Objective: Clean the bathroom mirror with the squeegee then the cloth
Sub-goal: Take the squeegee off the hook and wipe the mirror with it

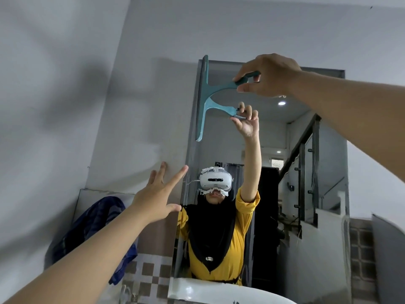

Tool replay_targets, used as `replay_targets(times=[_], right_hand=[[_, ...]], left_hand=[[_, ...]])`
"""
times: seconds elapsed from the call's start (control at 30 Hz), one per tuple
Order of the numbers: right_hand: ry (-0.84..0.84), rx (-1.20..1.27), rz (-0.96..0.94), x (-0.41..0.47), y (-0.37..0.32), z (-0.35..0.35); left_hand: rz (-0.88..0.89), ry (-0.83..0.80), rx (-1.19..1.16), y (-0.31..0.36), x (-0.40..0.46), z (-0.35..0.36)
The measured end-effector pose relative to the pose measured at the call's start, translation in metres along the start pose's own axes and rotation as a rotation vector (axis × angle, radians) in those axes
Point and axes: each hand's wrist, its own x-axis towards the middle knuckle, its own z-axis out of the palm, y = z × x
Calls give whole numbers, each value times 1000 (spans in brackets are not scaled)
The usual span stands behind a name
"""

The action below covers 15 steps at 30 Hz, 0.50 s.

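Mirror (274, 172) hangs on the pale wall above the white sink (210, 290), and it is the thing being cleaned. The right hand (269, 75) reaches high and grips the handle of the teal squeegee (205, 93) with fingers and thumb curled round it. The squeegee's long blade stands up and down at the mirror's top left edge; it looks to be on the glass, but that is hard to tell for sure. The left hand (160, 198) is spread wide with straight fingers and holds nothing; it floats near the mirror's left side, by the wall. A dark blue cloth (96, 233) hangs to the left, well apart from both hands, and it has not been picked up. So the squeegee step seems to be the one going on now. Next, the person likely needs to press the blade flat and pull it across the glass in one smooth go, keeping it tight to the mirror.
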Motion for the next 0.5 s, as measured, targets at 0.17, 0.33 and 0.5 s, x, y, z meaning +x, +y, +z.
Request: replay_targets(times=[0.17, 0.33, 0.5], right_hand=[[-34, 33, 70, -23, 30, -4], [-37, 63, 106, -49, 57, -8], [-31, 43, 145, -74, 87, -18]], left_hand=[[-9, -22, 7, 1, 0, -1], [-22, -48, -6, 1, 2, -3], [-30, -76, -18, 2, 6, -7]])
